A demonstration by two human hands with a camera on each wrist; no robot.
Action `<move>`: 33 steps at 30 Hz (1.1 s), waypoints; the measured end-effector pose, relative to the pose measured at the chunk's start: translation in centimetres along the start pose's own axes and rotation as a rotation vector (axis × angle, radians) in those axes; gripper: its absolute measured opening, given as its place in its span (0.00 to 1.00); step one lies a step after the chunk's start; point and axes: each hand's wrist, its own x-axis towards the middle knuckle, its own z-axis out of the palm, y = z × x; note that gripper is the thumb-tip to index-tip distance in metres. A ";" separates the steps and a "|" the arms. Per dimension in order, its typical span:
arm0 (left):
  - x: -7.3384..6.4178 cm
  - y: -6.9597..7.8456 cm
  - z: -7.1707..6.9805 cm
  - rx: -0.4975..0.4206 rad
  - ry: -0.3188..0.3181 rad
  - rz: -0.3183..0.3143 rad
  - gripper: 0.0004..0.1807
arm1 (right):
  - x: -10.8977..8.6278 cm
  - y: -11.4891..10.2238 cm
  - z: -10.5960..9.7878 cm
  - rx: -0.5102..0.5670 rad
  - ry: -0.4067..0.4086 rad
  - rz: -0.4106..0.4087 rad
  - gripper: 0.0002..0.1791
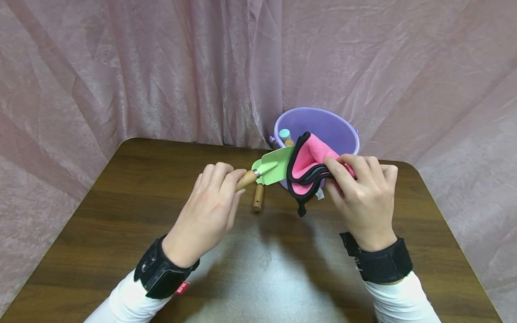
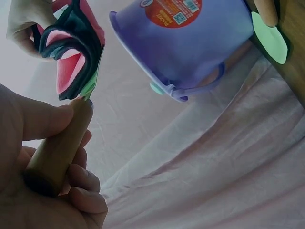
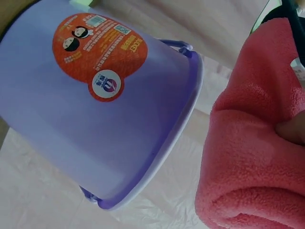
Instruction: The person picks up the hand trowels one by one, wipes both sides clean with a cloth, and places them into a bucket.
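Nearest: my two white sleeves (image 1: pixel 129 300), two black wristbands (image 1: pixel 383 260), one per arm, one small red tag (image 1: pixel 182 287) on the left band. Head view: two hands. My left hand (image 1: pixel 203 213) grasps one green-bladed trowel (image 1: pixel 274 167) by its wooden handle; my right hand (image 1: pixel 365 195) pinches one folded pink cloth (image 1: pixel 312 160) with black edging, up in front of the bucket. Blade tip meets the cloth's edge. Second trowel (image 1: pixel 258 197) is on the tabletop by the bucket, blade partly hidden behind the held one. One purple bucket (image 1: pixel 323 117) at the far side; in it I count two items showing, one pale blue end (image 1: pixel 284 134), one tan end (image 1: pixel 289 142), can't tell what they are. Surface: one brown wood-grain table (image 1: pixel 141 179), pale glare near the middle. Room: pinkish curtain (image 1: pixel 161 67) behind and at both sides.

Left wrist view: my thumb and curled fingers wrap the handle; the blade is mostly hidden behind the cloth. One bucket handle (image 2: pixel 205 86), one orange-red label (image 2: pixel 178 9).

Right wrist view: one fingertip (image 3: pixel 293 129) presses into the cloth, other fingers out of frame. One white tag (image 3: pixel 299 69) at its edge. Curtain fills the background.
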 end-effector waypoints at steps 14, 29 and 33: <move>-0.1 0.4 0.4 0.017 -0.011 -0.025 0.18 | -0.6 -0.3 0.2 0.099 -0.110 0.031 0.13; -0.1 0.8 0.8 -0.017 0.008 -0.049 0.17 | -1.3 -1.8 1.1 0.374 -0.207 0.175 0.14; -0.1 0.8 0.9 -0.028 0.025 -0.053 0.17 | -1.4 -1.9 1.2 0.451 -0.227 0.215 0.14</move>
